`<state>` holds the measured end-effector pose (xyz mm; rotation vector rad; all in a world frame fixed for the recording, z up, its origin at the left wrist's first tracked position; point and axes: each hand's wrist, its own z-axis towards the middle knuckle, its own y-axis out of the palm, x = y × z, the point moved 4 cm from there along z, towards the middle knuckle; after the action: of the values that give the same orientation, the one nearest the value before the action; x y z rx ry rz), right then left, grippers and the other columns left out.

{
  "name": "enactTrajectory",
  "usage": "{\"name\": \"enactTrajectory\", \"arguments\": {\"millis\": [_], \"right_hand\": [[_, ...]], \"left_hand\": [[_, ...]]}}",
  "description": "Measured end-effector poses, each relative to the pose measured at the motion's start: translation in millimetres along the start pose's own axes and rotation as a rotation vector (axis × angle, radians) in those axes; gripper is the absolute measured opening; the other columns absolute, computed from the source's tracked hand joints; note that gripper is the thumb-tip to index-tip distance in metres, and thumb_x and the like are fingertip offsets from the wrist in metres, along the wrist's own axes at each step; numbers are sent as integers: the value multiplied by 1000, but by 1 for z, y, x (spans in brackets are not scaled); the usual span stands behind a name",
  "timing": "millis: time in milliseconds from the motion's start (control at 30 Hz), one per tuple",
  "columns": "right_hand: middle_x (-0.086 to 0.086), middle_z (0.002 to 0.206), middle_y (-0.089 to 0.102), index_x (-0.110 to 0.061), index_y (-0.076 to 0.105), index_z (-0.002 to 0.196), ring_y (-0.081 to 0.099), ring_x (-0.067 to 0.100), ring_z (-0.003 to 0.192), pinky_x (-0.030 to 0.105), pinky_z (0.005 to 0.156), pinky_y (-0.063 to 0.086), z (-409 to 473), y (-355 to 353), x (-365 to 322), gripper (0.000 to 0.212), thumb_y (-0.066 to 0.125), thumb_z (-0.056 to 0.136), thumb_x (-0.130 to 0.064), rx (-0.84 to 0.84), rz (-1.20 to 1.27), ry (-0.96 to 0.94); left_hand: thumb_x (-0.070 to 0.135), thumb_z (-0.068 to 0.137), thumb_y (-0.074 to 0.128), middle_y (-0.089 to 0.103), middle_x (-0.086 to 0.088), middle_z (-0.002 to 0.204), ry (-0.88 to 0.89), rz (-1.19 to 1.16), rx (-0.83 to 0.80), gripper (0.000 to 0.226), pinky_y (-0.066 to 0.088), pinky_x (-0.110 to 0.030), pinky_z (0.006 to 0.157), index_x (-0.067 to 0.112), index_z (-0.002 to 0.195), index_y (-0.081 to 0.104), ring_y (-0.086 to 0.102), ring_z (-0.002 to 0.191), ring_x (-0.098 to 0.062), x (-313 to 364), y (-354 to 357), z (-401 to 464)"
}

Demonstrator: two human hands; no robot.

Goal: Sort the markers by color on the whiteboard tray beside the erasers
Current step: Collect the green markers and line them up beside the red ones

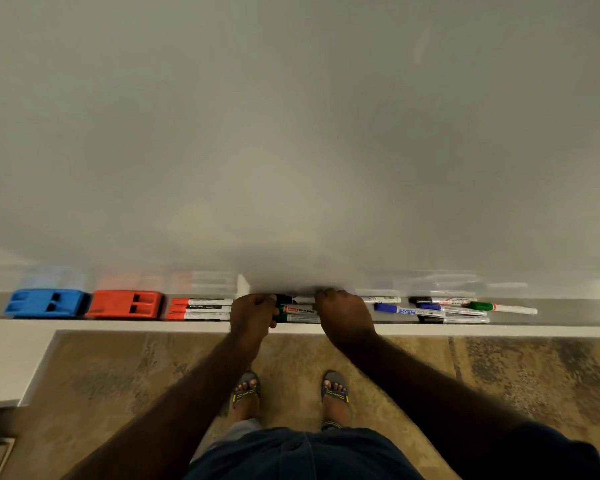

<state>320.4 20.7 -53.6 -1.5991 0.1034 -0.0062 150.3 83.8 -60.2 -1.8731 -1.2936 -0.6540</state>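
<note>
On the whiteboard tray (413, 329) a blue eraser (45, 303) and a red eraser (125, 304) lie at the left. Three red-capped markers (200, 308) lie side by side just right of the red eraser. My left hand (253, 315) and my right hand (343, 315) bracket a small group of green-capped markers (297, 313) in the middle, each hand closed around the group's ends. Further right lies a mixed pile: a blue marker (407, 310), black markers (440, 301) and a green marker (503, 307).
The whiteboard (291, 133) rises straight ahead above the tray. A white ledge (11, 362) juts out at the lower left. Below are a mottled brown floor (516, 375) and my sandalled feet (291, 396).
</note>
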Motion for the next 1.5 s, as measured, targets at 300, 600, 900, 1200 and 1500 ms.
{"name": "enactTrajectory", "arguments": {"millis": [300, 600, 900, 1200, 1500], "right_hand": [[5, 69, 66, -13, 69, 82, 62, 26, 58, 30, 46, 45, -6, -1, 9, 15, 81, 73, -15, 176, 8, -86], [2, 79, 70, -16, 71, 89, 63, 23, 67, 32, 54, 48, -20, -23, 39, 12, 73, 84, -27, 289, 109, -97], [5, 80, 67, -16, 72, 92, 63, 30, 71, 39, 61, 51, -71, -38, 139, 12, 68, 89, -27, 316, 111, -34], [3, 77, 71, -16, 78, 97, 66, 29, 71, 33, 58, 50, -141, -46, 253, 19, 64, 89, -26, 216, 36, 212], [-2, 81, 69, -18, 75, 102, 61, 19, 71, 26, 54, 44, -197, -37, 337, 17, 75, 87, -26, 4, -8, 358]], "left_hand": [[19, 96, 67, 69, -7, 73, 40, -92, -38, 10, 33, -24, 46, 12, 96, 73, 53, 50, -14, 7, -7, -10], [25, 99, 63, 74, -10, 79, 267, 23, -43, 13, 45, -17, 48, 16, 100, 73, 62, 60, -15, 6, -4, -20], [30, 98, 65, 76, 4, 78, 386, 174, -29, 7, 62, -39, 71, 34, 94, 70, 73, 72, -14, 0, 12, -17], [32, 98, 65, 76, 4, 76, 388, 202, -62, 7, 62, -39, 72, 29, 97, 71, 71, 68, -8, -1, 34, -21], [28, 98, 64, 75, 4, 78, 416, 252, -79, 8, 61, -34, 66, 31, 93, 68, 71, 69, -14, 2, 48, -31]]}}
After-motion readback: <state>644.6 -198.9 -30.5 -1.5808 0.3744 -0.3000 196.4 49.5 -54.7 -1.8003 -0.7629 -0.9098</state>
